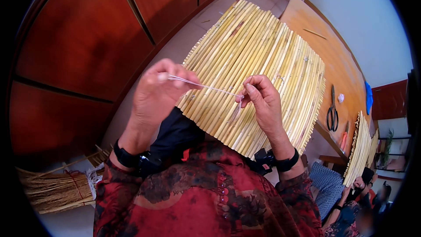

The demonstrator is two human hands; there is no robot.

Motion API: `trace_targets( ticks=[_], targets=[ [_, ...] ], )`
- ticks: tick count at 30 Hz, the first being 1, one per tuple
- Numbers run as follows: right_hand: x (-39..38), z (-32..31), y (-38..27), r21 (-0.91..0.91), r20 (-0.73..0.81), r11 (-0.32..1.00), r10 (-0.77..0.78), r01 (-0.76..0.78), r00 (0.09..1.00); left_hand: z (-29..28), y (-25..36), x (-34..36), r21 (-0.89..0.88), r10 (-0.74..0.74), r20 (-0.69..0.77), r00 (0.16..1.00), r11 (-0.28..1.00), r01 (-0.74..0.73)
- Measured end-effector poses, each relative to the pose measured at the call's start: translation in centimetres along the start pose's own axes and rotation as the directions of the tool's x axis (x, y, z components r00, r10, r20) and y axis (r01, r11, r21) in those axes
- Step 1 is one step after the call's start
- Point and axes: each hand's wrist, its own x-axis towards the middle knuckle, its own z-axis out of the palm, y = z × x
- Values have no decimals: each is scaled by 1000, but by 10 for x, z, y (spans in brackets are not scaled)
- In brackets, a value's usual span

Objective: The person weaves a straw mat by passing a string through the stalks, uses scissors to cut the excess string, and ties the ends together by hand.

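Observation:
A white thread (215, 89) runs taut between my two hands, above a mat of pale yellow reed stalks (245, 48) laid side by side. My left hand (160, 90), slightly blurred, is closed on one end of the thread near the mat's left edge. Over the mat's middle, my right hand (265, 103) pinches the thread between thumb and forefinger. Loose strands hang in a small tangle below those fingertips. A thin dark line shows at the right fingertips; I cannot tell if it is a needle. Small knots of thread dot the mat's right part.
The mat lies partly on a wooden table (326, 55). Black scissors (333, 110), a small thread ball (340, 98), a red-handled tool (344, 139) and a loose stalk (315, 33) rest there. Bundled straw (52, 188) lies lower left. Another person holds a second mat (356, 151) at right.

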Motion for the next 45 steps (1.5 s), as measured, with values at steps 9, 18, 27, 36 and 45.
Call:
trace_targets(
  ticks=[9, 18, 27, 36, 45],
  targets=[
    [-1, 5, -2, 14, -39, 999, 32, -32, 999, -9, 20, -21, -24, 55, 13, 998, 998, -55],
    [1, -23, 4, 26, -165, 995, 103, -100, 981, -37, 79, -39, 606, 218, -192, 957, 793, -59],
    [-23, -64, -4, -119, -397, 983, 82, -140, 914, -163, 64, -108, 570, 250, -407, 878, -682, 458],
    [-71, -117, 13, -203, -583, 970, -7, -137, 812, -170, 16, -103, 902, 499, -87, 862, -328, 280],
    [-115, -153, 25, -315, -776, 938, -168, -142, 608, -145, 26, -71, 633, 451, 162, 878, -730, 258]
  ],
)
